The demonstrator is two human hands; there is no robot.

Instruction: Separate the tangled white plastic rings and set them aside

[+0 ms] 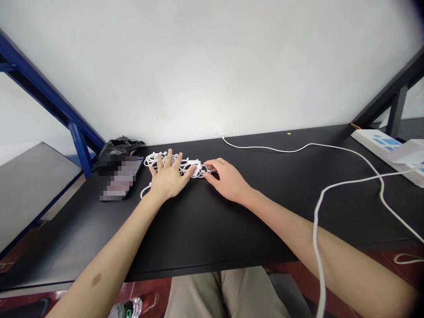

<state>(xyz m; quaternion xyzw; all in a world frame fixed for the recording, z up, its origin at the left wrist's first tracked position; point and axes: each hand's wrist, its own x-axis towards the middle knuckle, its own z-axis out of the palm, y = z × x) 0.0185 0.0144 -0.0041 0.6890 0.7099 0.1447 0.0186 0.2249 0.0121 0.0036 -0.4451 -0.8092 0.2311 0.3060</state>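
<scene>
A pile of thin white rings with small round knobs [187, 165] lies on the black tabletop [212, 229]. They look like plastic curtain rings, though I cannot be sure of the kind. My left hand [167, 176] rests over the pile with its fingers spread, hiding part of it. One ring pokes out below the left wrist side. At the pile's right end, my right hand [225, 176] has its thumb and fingers curled around the edge of a white ring [203, 169].
A black plastic bag [115, 148] and a flat, pixelated item [121, 179] lie to the left. A white cable [265, 148] crosses the right side and passes over my right forearm. A white box with blue markings [386, 145] sits far right. A white wall stands behind.
</scene>
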